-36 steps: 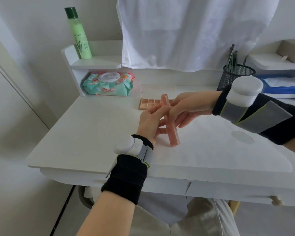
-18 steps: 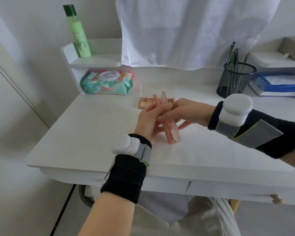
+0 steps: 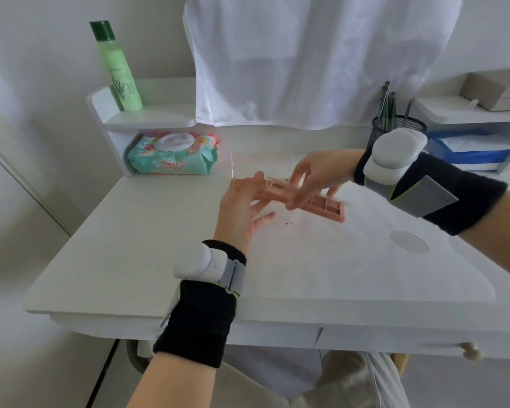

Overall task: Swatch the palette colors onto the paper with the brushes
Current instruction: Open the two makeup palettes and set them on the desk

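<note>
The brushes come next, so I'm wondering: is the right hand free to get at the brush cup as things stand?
Probably not yet. The right hand pinches the pink palette, so it would have to let go first. Otherwise the brush cup stands just behind that wrist with nothing between.

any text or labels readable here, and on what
Green bottle: vertical print, too blurred to read for certain.
Wipes pack: printed characters, too small and blurred to read.
Palette, blue box, beige box: no text visible.
</note>
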Motion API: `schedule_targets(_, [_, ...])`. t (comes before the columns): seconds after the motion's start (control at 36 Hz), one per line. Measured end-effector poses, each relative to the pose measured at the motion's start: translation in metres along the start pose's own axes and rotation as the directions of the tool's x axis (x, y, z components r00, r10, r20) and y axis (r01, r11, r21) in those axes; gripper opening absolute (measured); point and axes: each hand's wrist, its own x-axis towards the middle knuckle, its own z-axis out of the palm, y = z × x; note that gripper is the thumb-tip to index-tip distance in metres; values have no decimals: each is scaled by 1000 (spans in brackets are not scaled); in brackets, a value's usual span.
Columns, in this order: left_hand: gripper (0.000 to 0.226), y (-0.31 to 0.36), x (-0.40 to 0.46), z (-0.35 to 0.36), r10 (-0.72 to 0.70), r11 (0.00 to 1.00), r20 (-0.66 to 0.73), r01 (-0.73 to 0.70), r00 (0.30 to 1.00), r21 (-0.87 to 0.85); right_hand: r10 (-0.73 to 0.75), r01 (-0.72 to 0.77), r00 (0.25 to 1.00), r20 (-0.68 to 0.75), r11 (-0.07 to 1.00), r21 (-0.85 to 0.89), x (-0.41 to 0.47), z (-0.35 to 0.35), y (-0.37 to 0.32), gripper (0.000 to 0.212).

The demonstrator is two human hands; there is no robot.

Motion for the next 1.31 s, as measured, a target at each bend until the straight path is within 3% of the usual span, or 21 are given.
schedule_targets(0.08, [24, 7, 7, 2, 106, 981, -78, -92, 991, 170, 40, -48, 997, -69, 991, -125, 10, -10, 12, 54])
schedule_targets(0.14, [21, 9, 14, 4, 247, 893, -53, -206, 968, 401, 63, -82, 993, -104, 977, -195, 18, -15, 20, 63])
schedule_targets(0.22, [20, 6, 19, 8, 363, 640, 142, -357, 921, 680, 85, -112, 987, -135, 972, -206, 26, -16, 31, 70])
schedule_targets(0.31, [22, -3, 20, 15, 412, 273, 349, -479, 842, 834, 97, -127, 984, -146, 971, -204, 32, -17, 41, 71])
schedule_targets(0.39, [24, -14, 26, 20, 405, -70, 516, -537, 755, 840, 105, -136, 983, -152, 967, -213, 36, -17, 51, 72])
schedule_targets(0.61, [19, -36, 31, 35, 397, -398, 687, -561, 609, 726, 46, -69, 989, -140, 984, -163, 44, -16, 70, 62])
schedule_targets(0.72, [18, -40, 35, 34, 387, -484, 711, -527, 588, 699, 33, -43, 996, -82, 991, -127, 47, -19, 71, 59])
schedule_targets(0.83, [29, -39, 33, 34, 393, -490, 704, -513, 591, 705, -5, -6, 996, -91, 992, -126, 51, -25, 75, 43])
schedule_targets(1.03, [32, -38, 30, 40, 342, -540, 677, -453, 652, 709, 44, -54, 993, -112, 995, -86, 63, -41, 77, 38])
schedule_targets(1.17, [22, -41, 29, 45, 300, -572, 660, -423, 689, 702, 35, -41, 963, -268, 999, -15, 79, -39, 75, 35])
schedule_targets(1.31, [16, -42, 31, 46, 294, -617, 681, -411, 671, 671, 89, -78, 941, -327, 996, 46, 89, -32, 72, 37])
